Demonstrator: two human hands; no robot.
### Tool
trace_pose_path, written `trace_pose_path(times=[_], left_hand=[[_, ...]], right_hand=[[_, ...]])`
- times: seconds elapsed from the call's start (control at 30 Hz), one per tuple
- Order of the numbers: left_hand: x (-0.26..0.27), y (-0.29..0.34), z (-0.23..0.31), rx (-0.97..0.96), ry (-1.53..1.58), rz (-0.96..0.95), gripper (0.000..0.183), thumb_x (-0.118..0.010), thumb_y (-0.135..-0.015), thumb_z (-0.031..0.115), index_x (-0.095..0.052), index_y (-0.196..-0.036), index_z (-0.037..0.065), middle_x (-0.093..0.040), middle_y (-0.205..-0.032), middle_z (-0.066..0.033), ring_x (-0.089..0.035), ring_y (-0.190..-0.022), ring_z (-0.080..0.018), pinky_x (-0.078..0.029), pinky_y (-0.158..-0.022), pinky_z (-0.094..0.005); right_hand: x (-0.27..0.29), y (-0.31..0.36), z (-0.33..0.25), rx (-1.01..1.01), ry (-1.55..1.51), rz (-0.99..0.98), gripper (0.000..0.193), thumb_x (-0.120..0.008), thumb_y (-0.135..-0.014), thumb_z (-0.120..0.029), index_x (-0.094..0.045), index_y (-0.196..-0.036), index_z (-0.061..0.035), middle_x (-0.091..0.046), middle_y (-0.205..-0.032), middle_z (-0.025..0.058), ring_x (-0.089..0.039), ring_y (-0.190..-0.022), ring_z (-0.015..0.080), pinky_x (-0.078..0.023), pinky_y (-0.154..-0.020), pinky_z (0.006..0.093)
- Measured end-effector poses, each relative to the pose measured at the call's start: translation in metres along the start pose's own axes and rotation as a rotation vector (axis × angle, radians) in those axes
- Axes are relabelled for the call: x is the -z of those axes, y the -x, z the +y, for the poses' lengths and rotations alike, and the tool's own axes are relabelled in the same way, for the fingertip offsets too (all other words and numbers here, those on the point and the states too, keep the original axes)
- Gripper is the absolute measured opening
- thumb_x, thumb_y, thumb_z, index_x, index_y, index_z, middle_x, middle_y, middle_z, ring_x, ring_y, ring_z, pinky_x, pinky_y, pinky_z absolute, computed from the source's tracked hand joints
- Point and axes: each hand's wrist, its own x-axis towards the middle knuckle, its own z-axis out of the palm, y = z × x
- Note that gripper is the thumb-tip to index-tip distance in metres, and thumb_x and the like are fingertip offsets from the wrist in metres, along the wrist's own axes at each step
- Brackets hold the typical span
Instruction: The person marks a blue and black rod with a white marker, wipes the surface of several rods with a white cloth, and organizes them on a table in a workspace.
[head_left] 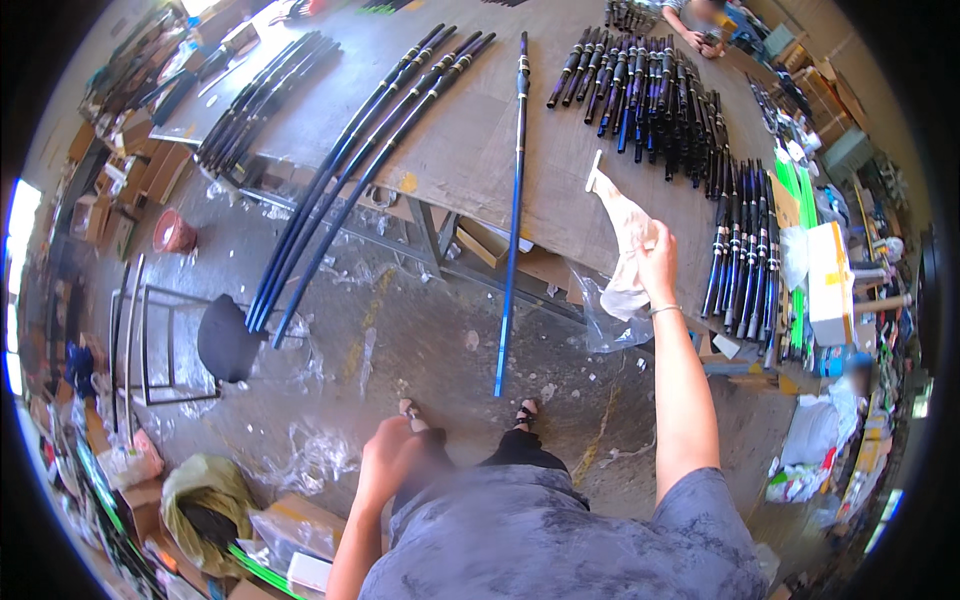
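Cloth [628, 225] in right hand [657, 262], reddish bucket [177, 237] on floor [455, 315], contents unclear

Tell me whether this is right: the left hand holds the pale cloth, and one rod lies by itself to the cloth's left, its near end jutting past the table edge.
Not quite: the head view shows the right hand holding the pale cloth. The rest stands: one rod lies by itself to the cloth's left, its near end jutting past the table edge.

Reddish bucket [175, 233] — olive fabric [205, 483]
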Motion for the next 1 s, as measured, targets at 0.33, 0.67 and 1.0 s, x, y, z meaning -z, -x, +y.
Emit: trace_pose_path(times=[0.33, 0.67, 1.0], left_hand=[[0.159, -0.005, -0.102, 0.186, 0.038, 0.149, 0.026, -0.061, -0.085, 0.005, -0.057, -0.110, 0.000, -0.058, -0.070, -0.0053, -0.056, -0.063, -0.0126, -0.047, -0.060, -0.0277], [0.051, -0.060, -0.022, -0.040, -0.024, 0.003, 0.023, -0.059, -0.088, 0.004, -0.054, -0.111, 0.002, -0.056, -0.072, -0.0006, -0.051, -0.061, -0.0064, -0.041, -0.050, -0.0218], [-0.104, -0.056, 0.094, -0.199, -0.142, -0.173, 0.031, -0.066, -0.085, 0.003, -0.056, -0.114, 0.002, -0.060, -0.075, -0.0027, -0.055, -0.066, -0.0085, -0.046, -0.058, -0.0255]], right_hand=[[0.018, 0.091, 0.069, -0.573, -0.115, 0.204, 0.026, -0.069, -0.083, -0.004, -0.061, -0.107, 0.0022, -0.066, -0.094, 0.0099, -0.063, -0.086, 0.0167, -0.052, -0.081, 0.0298], [0.021, -0.003, 0.055, -0.146, 0.071, 0.074, 0.026, -0.063, -0.080, -0.003, -0.063, -0.105, -0.0032, -0.065, -0.100, 0.0145, -0.063, -0.095, 0.0303, -0.050, -0.085, 0.0372], [0.013, -0.059, 0.047, -0.146, -0.440, -0.402, 0.013, -0.055, -0.087, -0.005, -0.064, -0.096, -0.0027, -0.066, -0.096, 0.0114, -0.063, -0.094, 0.0257, -0.048, -0.080, 0.0317]])
